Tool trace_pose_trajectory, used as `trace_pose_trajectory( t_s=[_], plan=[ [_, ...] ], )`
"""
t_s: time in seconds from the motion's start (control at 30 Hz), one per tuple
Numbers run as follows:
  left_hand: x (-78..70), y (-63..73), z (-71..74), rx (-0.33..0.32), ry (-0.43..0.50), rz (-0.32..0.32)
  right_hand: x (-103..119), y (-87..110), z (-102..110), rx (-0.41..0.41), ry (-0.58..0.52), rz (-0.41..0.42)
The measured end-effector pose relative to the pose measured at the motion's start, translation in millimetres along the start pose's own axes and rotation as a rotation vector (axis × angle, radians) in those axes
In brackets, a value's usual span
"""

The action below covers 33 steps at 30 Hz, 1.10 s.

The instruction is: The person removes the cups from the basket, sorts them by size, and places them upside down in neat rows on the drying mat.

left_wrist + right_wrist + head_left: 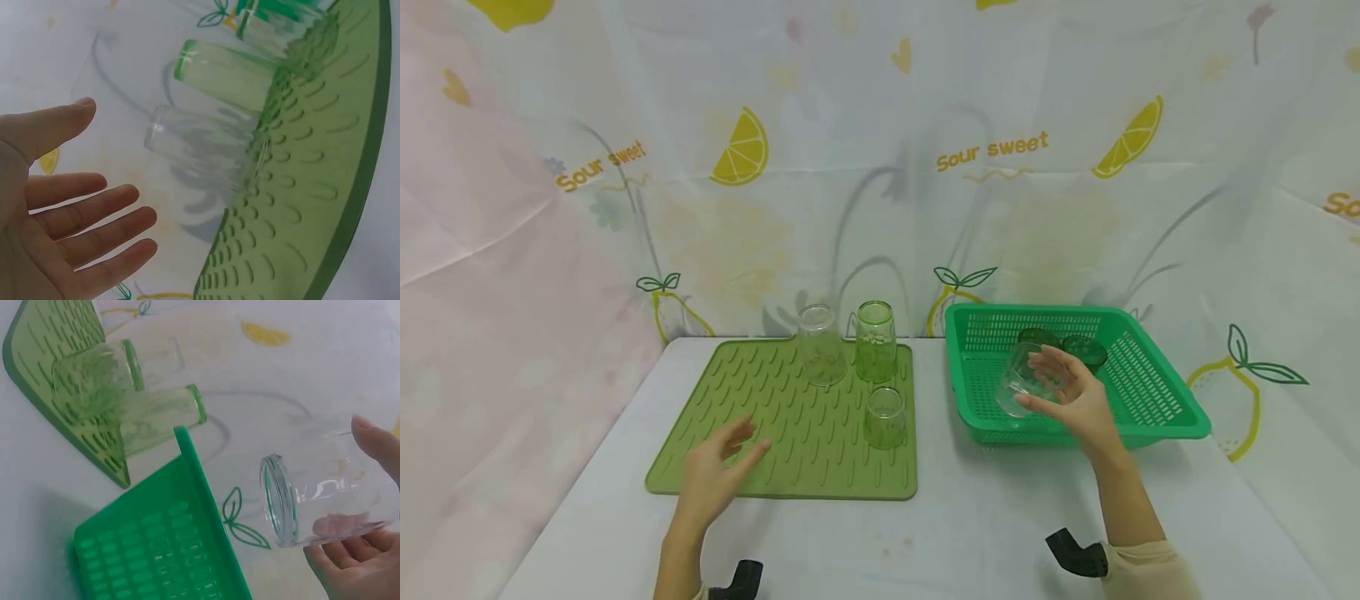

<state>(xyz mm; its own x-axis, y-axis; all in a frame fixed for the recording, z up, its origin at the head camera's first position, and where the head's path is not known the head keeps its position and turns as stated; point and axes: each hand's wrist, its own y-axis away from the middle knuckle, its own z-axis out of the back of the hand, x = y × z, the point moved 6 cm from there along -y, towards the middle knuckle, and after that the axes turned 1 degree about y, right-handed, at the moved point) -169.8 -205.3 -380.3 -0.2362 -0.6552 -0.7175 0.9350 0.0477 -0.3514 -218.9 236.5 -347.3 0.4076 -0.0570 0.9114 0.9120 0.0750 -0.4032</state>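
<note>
My right hand [1081, 404] grips a short clear glass [1017, 385] with thumb and fingers on opposite sides, tilted over the left part of the green basket [1150, 432]. In the right wrist view this glass [331, 500] shows its thick end turned away from the palm. Two dark green glasses [1086, 352] lie behind it in the basket, partly hidden by the hand. My left hand [711, 471] hovers over the front left of the green mat [805, 483], fingers relaxed and apart, holding nothing.
Along the mat's back right stand a tall clear glass [822, 354] and a tall green glass [876, 346]. A short greenish glass [885, 423] stands in front of them. Behind the white table [925, 550] hangs a lemon-printed cloth [865, 208].
</note>
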Motion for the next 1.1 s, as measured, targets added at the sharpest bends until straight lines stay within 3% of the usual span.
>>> trace_pose_trajectory(
  t_s=[0.63, 0.9, 1.1],
  plan=[
    [-55.7, -18.3, -42.9, 0.094, 0.112, -0.188, 0.2, 8.5, -50.1, 0.057, 0.116, 0.039],
    [-71.9, -22.5, -59.2, 0.156, 0.197, -0.212, -4.3, 11.6, -70.4, 0.1, 0.145, 0.036],
    [-83.8, -24.9, -72.9, 0.236, 0.304, -0.184, -6.9, 13.8, -89.7, 0.161, 0.147, 0.026]
  ],
)
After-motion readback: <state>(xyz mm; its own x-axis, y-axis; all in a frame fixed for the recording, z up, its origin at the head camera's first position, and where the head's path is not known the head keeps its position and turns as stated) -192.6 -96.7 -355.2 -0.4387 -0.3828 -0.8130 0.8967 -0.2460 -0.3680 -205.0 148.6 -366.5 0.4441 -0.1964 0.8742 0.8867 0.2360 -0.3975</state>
